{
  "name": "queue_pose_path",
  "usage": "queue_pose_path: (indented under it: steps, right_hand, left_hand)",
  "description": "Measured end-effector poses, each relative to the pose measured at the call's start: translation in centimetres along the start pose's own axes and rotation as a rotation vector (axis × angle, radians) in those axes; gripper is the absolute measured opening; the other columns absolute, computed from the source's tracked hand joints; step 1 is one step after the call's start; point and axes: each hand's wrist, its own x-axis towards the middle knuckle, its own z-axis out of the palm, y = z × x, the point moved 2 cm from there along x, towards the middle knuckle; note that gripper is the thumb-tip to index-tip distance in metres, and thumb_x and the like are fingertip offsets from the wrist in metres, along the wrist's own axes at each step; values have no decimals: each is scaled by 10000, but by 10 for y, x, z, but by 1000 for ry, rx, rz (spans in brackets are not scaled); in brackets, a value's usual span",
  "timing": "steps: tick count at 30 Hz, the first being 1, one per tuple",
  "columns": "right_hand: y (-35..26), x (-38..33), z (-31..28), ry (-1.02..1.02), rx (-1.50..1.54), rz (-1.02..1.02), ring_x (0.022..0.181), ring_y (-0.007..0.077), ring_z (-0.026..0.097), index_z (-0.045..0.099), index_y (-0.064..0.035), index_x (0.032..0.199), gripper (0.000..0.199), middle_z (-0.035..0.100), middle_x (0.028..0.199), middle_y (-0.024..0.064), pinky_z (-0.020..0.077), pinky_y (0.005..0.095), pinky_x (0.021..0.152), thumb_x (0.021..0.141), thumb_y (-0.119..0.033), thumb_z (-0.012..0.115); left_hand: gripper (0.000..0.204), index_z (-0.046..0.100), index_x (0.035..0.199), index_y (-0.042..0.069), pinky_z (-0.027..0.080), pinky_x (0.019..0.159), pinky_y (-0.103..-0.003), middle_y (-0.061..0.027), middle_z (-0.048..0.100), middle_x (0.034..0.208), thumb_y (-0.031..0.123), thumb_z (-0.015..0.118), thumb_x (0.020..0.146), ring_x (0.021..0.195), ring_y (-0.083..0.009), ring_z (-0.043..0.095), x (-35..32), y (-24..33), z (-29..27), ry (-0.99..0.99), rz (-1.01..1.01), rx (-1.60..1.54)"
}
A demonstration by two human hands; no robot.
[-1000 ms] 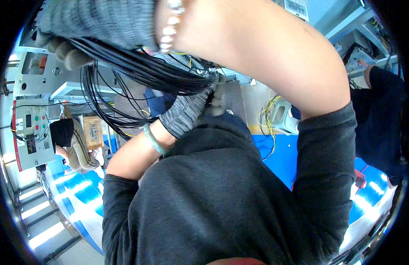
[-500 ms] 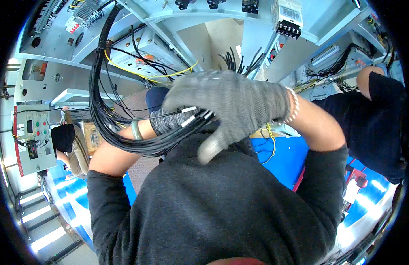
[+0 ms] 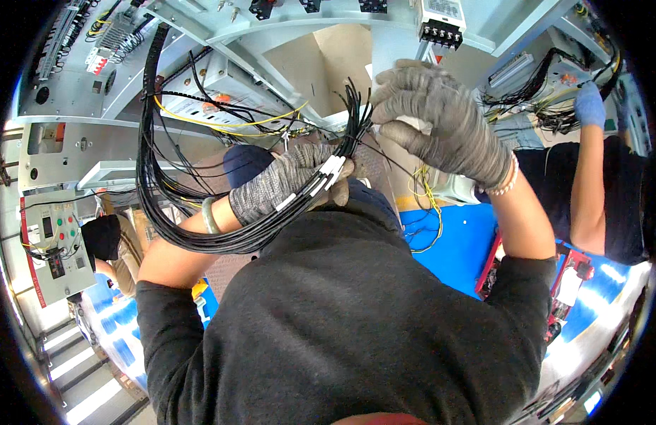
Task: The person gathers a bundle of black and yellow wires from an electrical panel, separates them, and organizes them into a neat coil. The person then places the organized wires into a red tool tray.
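Note:
My left hand [image 3: 282,180], in a grey knitted glove, is closed around a bundle of black wires [image 3: 221,243] in front of my chest. White marker sleeves [image 3: 331,168] sit on several wires beside its fingers. Beyond the grip the loose wire ends [image 3: 355,113] fan upward. To the right of those ends is my right hand [image 3: 437,117], also gloved, its fingers bent and the thumb apart from them. I see no wire between them. The bundle loops down from the cabinet at the upper left and passes across my left forearm.
A grey metal cabinet frame [image 3: 229,42] with black terminal blocks spans the top. A white relay-like device [image 3: 441,25] is mounted there. Yellow wires [image 3: 430,205] hang over the blue floor. A co-worker's blue-gloved hand [image 3: 590,105] is at the right; another person [image 3: 112,244] is at the left.
My right hand has moved up and right, off the bundle, uncovering the wire ends and my left hand. The wire ends now point upward. The co-worker's gloved hand at the right has come into view.

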Motion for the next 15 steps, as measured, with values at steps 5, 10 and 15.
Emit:
queue_pose_path:
  steps: [5,10,15]
  right_hand:
    - [-14,-4,17,-84,-127,51,936,214,591,637,-157,872,201,611,840,7,377,417,998,687,-207,699]
    - [-6,-10,20,-93,192,150,792,273,603,613,-56,861,195,598,820,90,485,358,674,683,-95,681]
    - [-17,-8,17,-146,11,216,781,310,594,614,-86,915,288,583,862,109,488,410,687,672,-240,621]
  left_hand:
    - [183,590,960,56,352,401,-174,-56,618,709,229,569,903,513,-60,521,6,-12,3,138,274,349]
    - [228,606,1076,53,427,527,-159,-32,650,844,206,545,917,661,-29,565,-10,14,20,230,-94,180]
    - [244,614,1089,28,465,665,-258,-61,636,854,158,571,887,757,-131,586,-5,11,13,90,329,526]
